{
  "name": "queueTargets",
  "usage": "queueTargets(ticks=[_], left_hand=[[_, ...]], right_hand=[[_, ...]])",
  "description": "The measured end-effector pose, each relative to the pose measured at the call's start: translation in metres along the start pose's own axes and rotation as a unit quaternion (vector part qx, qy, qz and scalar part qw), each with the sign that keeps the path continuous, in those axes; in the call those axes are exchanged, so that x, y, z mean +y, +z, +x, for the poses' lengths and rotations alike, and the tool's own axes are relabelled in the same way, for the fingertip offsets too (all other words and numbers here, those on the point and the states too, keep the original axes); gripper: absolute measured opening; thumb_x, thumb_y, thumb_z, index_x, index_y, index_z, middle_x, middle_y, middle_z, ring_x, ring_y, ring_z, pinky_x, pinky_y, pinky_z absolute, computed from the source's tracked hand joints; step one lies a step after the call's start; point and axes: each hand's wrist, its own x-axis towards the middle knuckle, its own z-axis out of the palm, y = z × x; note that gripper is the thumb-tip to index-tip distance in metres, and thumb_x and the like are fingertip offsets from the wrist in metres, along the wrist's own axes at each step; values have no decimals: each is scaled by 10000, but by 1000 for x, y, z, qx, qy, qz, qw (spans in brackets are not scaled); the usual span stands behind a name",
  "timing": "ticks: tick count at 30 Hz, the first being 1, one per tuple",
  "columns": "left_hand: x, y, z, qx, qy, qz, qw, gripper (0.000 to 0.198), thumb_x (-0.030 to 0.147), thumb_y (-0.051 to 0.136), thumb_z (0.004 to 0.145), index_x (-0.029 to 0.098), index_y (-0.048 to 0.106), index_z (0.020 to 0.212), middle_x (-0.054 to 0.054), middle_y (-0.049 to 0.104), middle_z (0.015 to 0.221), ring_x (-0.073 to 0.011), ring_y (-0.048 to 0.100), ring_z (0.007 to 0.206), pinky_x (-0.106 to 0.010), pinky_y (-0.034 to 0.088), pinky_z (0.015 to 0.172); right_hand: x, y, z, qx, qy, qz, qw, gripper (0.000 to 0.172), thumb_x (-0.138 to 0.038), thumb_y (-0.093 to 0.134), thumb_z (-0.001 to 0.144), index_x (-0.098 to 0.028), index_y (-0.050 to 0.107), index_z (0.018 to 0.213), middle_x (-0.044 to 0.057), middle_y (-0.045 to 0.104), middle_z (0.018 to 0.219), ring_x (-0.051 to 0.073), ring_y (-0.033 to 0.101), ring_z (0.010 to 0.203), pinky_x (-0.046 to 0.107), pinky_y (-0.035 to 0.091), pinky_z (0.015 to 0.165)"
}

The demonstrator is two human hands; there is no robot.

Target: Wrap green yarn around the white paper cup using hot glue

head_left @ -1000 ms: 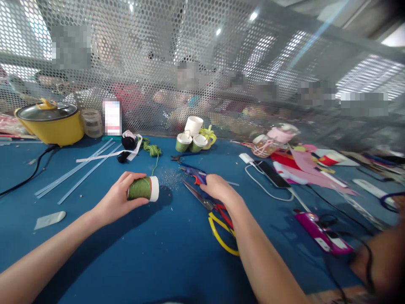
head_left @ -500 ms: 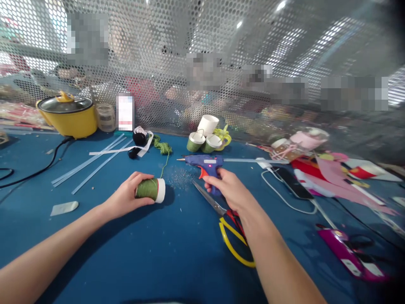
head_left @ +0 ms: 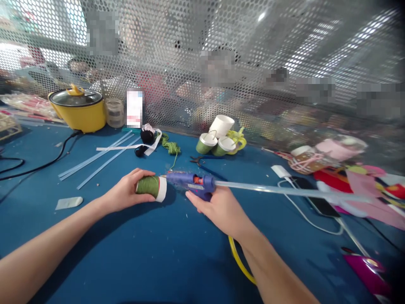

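On its side above the blue table, a small white cup wrapped in green yarn is held in my left hand, fingers round its wrapped end. A green strand runs from it back to a loose yarn bundle. My right hand is closed on a blue glue gun, with a long clear glue stick out of its rear. The nozzle is at the cup's white rim; whether they touch I cannot tell. Under my right forearm, a yellow scissors handle shows in part.
Cups and pliers are at the back centre. A yellow pot, a jar, a lit phone and glue sticks stand or lie left. Right are a cabled phone, felt pieces and a purple power strip.
My right hand has brought the glue gun left to the cup and turned it, uncovering the pliers behind. My left hand still holds the cup. The view has shifted slightly.
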Motion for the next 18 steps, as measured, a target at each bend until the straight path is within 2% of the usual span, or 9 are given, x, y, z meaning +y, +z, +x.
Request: queueTargets(ticks=[4, 9, 18], left_hand=[[-2, 0, 0, 4, 12, 3, 1000, 483, 380, 658, 736, 194, 496, 1152, -79, 549, 1059, -233, 554, 950, -354, 449, 817], [-4, 1, 0, 7, 22, 3, 1000, 484, 375, 666, 739, 193, 494, 1154, -72, 547, 1052, -219, 556, 935, -339, 456, 801], [-4, 1, -1, 12, 37, 17, 999, 485, 370, 677, 732, 186, 493, 1141, -74, 546, 1044, -219, 554, 938, -344, 453, 814]], right_hand=[[1, 2, -3, -6, 0, -16, 1000, 166, -345, 562, 752, -194, 626, 724, -6, 566, 485, 181, 560, 512, 284, 445, 515], [1, 2, -6, 3, -43, -47, 998, 152, -318, 555, 769, -197, 643, 743, -8, 594, 507, 192, 597, 578, 276, 454, 547], [2, 1, -9, 1, -117, -81, 990, 129, -246, 542, 787, -196, 660, 799, 7, 700, 769, 170, 640, 683, 250, 482, 668]])
